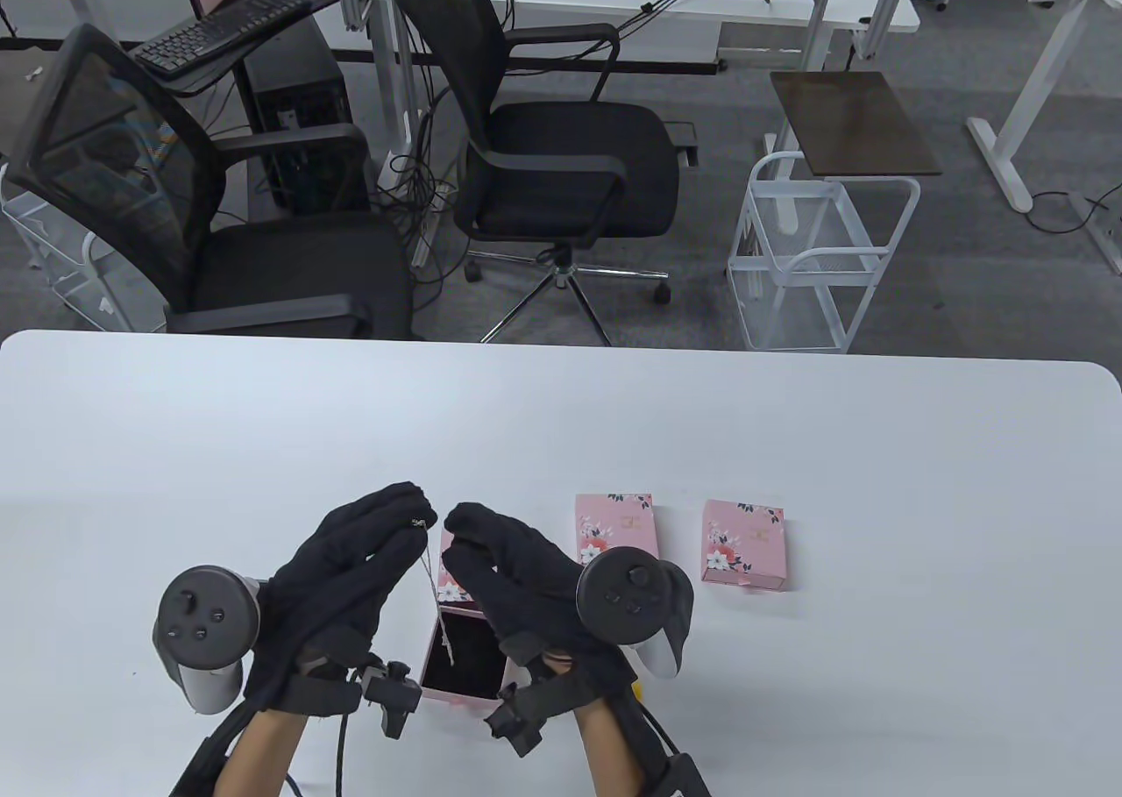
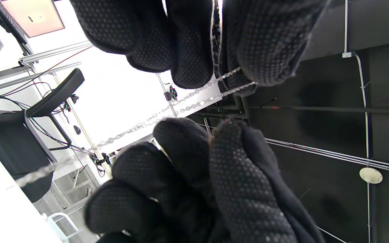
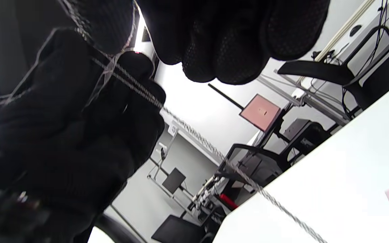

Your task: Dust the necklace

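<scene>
Table view: left hand pinches the necklace at its top; the chain hangs into the open pink box. Right hand, beside the chain, shows curled fingers; its grip cannot be confirmed. Keep the chain taut, clear of the box rim.

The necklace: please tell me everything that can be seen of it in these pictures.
The necklace is a thin, silver-looking chain of small links, metal by its look. The left hand pinches its upper end between fingertips, raised above the table. From there the chain hangs down, taut and slightly slanted, into the open pink box with a dark inside, where a small pale pendant or bunched end shows. The right hand is close beside it; the right wrist view shows strands crossing near its fingers, the exact grip unclear.
</scene>
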The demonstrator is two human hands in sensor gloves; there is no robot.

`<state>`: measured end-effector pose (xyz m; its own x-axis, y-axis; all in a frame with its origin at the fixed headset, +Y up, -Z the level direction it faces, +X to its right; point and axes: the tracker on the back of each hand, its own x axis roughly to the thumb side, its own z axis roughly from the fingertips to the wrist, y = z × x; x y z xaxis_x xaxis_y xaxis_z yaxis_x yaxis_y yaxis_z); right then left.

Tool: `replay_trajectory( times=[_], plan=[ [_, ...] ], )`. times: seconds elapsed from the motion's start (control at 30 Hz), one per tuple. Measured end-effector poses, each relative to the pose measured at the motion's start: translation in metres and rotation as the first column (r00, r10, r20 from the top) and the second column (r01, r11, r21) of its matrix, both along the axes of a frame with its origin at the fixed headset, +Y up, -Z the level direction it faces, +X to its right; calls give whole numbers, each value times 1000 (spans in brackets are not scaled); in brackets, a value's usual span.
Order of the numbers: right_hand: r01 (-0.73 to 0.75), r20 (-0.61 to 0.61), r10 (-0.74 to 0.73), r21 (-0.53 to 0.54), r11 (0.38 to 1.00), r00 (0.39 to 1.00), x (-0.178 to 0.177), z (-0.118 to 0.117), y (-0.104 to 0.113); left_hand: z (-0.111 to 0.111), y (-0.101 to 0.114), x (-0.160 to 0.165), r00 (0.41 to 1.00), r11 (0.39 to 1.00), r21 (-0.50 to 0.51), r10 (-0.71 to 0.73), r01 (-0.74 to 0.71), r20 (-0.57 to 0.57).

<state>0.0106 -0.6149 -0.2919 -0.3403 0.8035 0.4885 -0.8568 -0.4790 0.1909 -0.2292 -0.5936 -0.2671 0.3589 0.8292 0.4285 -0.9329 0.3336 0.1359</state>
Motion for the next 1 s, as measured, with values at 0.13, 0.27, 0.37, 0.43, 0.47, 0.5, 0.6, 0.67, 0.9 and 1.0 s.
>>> replay_trajectory(
  times=[0.13,0.27,0.37,0.43,0.47,0.5,0.6,0.67,0.9,1.0],
  plan=[
    [-100,-28,101,24,995,995,-10,2,-8,0,-2,5,1000,1000,0,-22,22,4],
    [-192,-20,193,22,981,981,-25,2,-19,1,-4,8,1000,1000,6,-29,29,5],
    [-275,33,273,50,960,961,-28,0,-23,-3,-4,1,1000,1000,-7,-19,19,-17],
    [-297,65,293,53,954,954,-23,-3,-23,-5,-4,-7,999,1000,-17,11,-12,-33],
    [-301,81,297,51,952,952,-20,-4,-23,-6,-4,-13,999,999,-18,27,-28,-46],
    [-306,97,301,43,951,949,-16,-6,-22,-7,-3,-17,998,999,-19,37,-38,-56],
    [-301,132,295,28,953,946,-5,-11,-22,-8,-2,-31,993,997,-19,71,-73,-90],
    [-290,157,282,27,957,946,2,-13,-22,-9,-1,-40,990,996,-16,84,-86,-116],
    [-255,233,241,31,966,942,19,-17,-20,-12,-2,-61,979,996,-58,58,-70,-197],
    [-207,266,188,44,977,945,22,-16,-18,-14,-3,-65,977,995,-81,46,-64,-208]
  ],
)
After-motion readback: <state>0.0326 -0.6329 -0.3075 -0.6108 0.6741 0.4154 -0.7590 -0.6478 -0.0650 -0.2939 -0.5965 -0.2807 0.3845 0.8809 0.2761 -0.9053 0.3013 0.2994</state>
